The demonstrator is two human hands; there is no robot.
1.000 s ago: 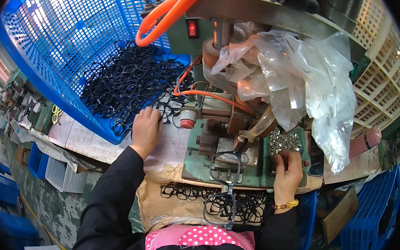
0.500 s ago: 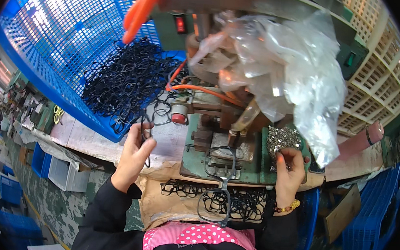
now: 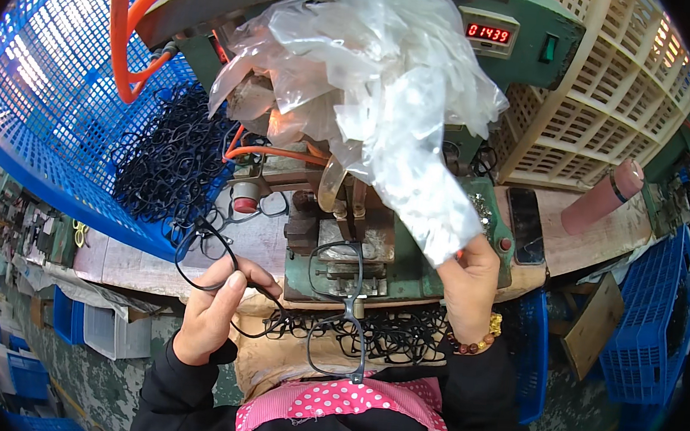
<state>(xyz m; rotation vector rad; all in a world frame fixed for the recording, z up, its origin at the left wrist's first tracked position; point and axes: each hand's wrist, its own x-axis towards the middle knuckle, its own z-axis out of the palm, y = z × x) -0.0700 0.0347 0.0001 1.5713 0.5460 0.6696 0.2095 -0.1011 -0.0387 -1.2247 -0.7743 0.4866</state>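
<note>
My left hand [image 3: 216,307] grips a black eyeglass frame [image 3: 203,287] between thumb and fingers, left of the green press base [image 3: 299,276]. Another dark eyeglass frame [image 3: 353,308] sits at the press's metal fixture [image 3: 354,250], with one rim hanging over the front edge. My right hand [image 3: 471,290] is closed in a pinch at the base's right side, by the small shiny metal parts [image 3: 479,208]. A crumpled clear plastic bag [image 3: 419,139] hangs over the press and hides part of those fingertips and parts; what they pinch does not show.
A blue basket [image 3: 33,177] holds a heap of black frames [image 3: 168,157]. More frames [image 3: 404,333] lie along the front edge. A red button [image 3: 244,198], orange hose [image 3: 123,20], phone [image 3: 525,225], pink bottle [image 3: 604,197] and cream crate [image 3: 597,98] surround the press.
My view has shifted right. The left hand has moved away from the basket's edge and its frame now shows spread open. The right hand stays pinched by the metal parts, now partly behind the bag.
</note>
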